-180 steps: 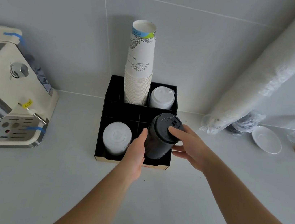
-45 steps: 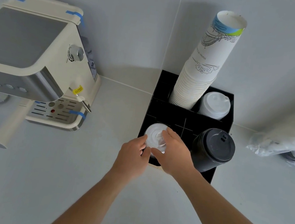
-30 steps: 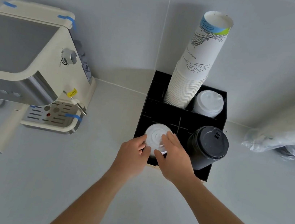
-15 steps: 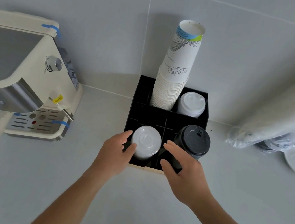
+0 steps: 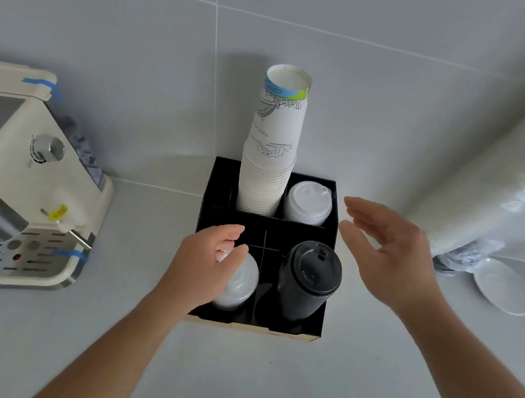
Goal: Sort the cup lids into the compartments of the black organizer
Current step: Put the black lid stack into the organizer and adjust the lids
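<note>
The left hand [image 5: 204, 265] lay over the near side of the clear lids [image 5: 237, 284] in the lower-left compartment of the organizer [image 5: 321, 318]. Its fingers were curled loosely over the top of that stack, though whether they actually gripped it I could not tell, since the hand hid the contact. The right hand [image 5: 385, 250] hung in the air at the right of the frame, fingers spread and holding nothing, just beside the box's right wall.

The sorting looked close to finished. Three kinds of lids stood apart, each in its own slot: the clear ones at lower left, the black lids [image 5: 308, 279] in a tall stack at lower right, leaning a little, and the white lids [image 5: 308, 202] at upper right. The paper cups [image 5: 272, 146] rose from the upper-left slot. No loose lids showed on the counter [image 5: 229, 379], so what remained seemed only to be straightening the stacks.
</note>
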Motion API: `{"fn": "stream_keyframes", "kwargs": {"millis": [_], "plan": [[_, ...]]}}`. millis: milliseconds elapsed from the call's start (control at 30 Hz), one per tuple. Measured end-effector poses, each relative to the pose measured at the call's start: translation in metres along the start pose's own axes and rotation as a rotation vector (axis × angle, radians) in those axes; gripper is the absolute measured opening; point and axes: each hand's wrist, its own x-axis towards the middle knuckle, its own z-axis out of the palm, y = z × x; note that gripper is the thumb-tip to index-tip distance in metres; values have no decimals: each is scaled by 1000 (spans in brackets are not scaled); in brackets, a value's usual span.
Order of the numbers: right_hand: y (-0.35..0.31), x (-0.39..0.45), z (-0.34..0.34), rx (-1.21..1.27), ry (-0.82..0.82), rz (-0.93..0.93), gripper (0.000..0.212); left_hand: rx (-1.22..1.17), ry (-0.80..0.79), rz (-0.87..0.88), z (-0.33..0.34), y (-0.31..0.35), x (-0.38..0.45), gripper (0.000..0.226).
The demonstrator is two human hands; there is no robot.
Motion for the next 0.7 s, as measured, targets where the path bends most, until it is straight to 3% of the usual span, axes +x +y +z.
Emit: {"fn": "stream_keyframes", "kwargs": {"millis": [300, 533, 700], "plan": [[59, 82, 27, -386, -232, 199, 48, 238, -159, 152, 41, 26, 69, 36], [85, 107, 44, -463, -354, 146, 61, 471, -290, 222, 79, 37, 97, 39], [96, 109, 47, -489, -324, 98, 58, 619, -362, 273, 88, 33, 107, 32]]}}
